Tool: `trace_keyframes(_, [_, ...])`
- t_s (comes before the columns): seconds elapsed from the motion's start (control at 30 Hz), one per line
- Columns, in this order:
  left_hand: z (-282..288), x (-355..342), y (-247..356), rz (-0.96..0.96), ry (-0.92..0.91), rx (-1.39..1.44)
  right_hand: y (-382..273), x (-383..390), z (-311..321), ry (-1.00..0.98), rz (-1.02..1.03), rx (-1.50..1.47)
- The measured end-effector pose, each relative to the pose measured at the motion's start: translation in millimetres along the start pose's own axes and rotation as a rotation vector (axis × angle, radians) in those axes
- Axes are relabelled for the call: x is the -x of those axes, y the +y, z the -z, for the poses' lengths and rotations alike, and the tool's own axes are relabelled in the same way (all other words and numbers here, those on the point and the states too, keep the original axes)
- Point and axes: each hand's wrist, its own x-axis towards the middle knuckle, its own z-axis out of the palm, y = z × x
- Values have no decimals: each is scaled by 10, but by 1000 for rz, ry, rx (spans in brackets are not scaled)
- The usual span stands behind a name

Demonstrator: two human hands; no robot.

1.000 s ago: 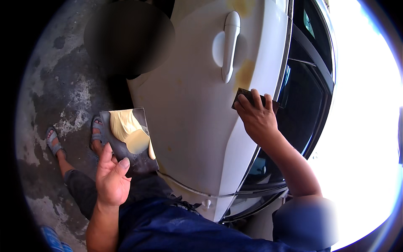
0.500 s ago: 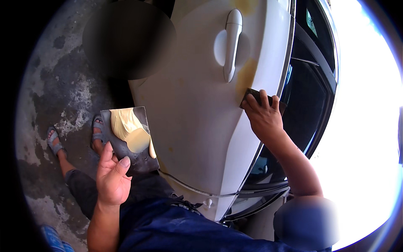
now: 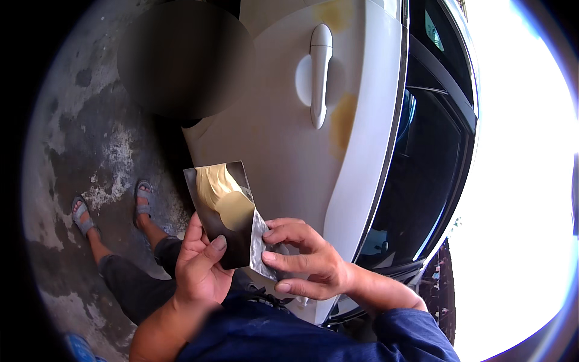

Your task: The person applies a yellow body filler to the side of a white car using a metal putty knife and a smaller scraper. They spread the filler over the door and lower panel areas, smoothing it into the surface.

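My left hand (image 3: 199, 265) holds up a dark rectangular board (image 3: 224, 244) carrying a smear of pale yellow putty (image 3: 226, 199). My right hand (image 3: 307, 262) is next to the board's right edge and pinches a small grey spreader (image 3: 260, 241) against it. Behind both hands stands a white car door (image 3: 277, 157) with a yellowish putty patch (image 3: 344, 120) to the right of its handle (image 3: 319, 72).
The door's dark window (image 3: 422, 175) runs down the right side. My feet in grey sandals (image 3: 81, 217) (image 3: 143, 202) stand on stained concrete (image 3: 78, 139) at the left. A blurred dark round shape (image 3: 181, 60) sits at the upper left.
My right hand has come away from the putty patch on the door, down to the board's edge. My left hand has raised the board a little, closer to the door.
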Motion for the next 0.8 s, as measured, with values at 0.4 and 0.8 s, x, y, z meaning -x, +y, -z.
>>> trace_keyframes(0.4, [201,-27,138,-134,-36,-246,523,-232,1300,-405,-283,1772])
trace_keyframes(0.8, [372,18,181,-164,46,-227,706,-420,1383,-411,-349,1779])
